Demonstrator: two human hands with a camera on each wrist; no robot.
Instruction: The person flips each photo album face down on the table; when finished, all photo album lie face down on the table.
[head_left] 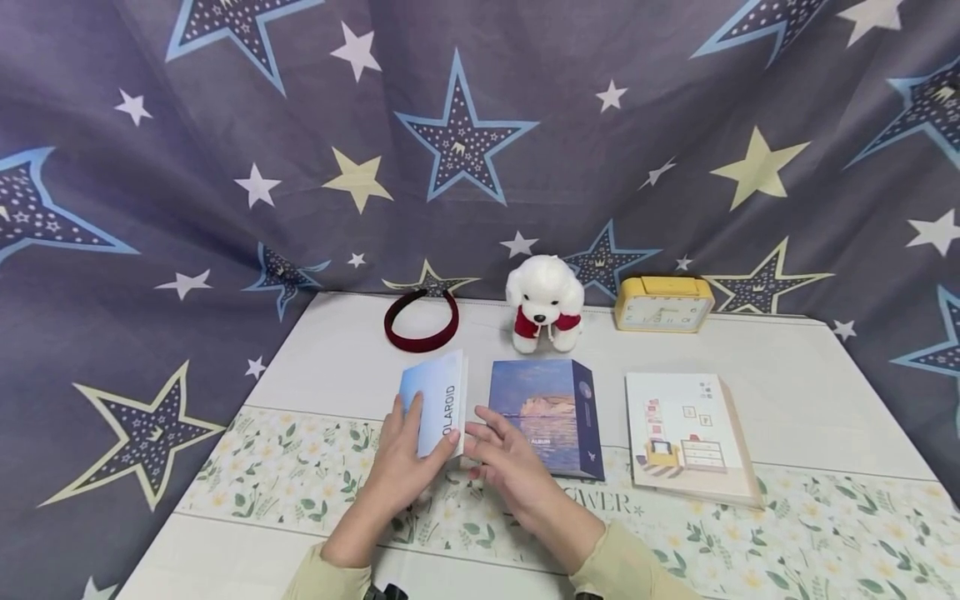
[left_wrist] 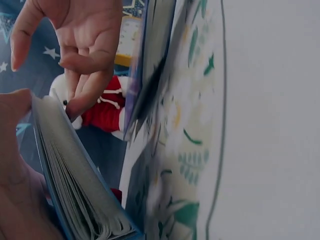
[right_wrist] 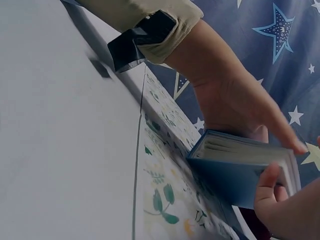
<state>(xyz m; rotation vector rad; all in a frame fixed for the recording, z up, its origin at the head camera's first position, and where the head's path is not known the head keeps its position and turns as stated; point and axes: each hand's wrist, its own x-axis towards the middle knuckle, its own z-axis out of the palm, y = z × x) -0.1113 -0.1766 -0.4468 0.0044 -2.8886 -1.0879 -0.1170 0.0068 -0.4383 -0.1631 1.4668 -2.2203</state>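
Note:
My left hand (head_left: 405,458) grips a small photo album (head_left: 435,396) with a pale blue and white cover lettered "OLAROID". Its fingers spread over the cover and the thumb lies at the right edge. In the left wrist view the album's page edges (left_wrist: 65,175) show, tilted off the table. Palm up, my right hand (head_left: 517,471) is at the album's right edge, fingers loosely bent, the fingertips touching or very near it. Just right of the album lies a dark blue album box (head_left: 532,408) with a sea-cliff picture.
Further right is a cream album (head_left: 678,433) with a room drawing. Along the back stand a dark red headband (head_left: 422,343), a white plush dog (head_left: 546,292) in red and a yellow clock (head_left: 663,304). A floral strip (head_left: 292,467) crosses the white table; a star-patterned curtain (head_left: 480,233) hangs behind.

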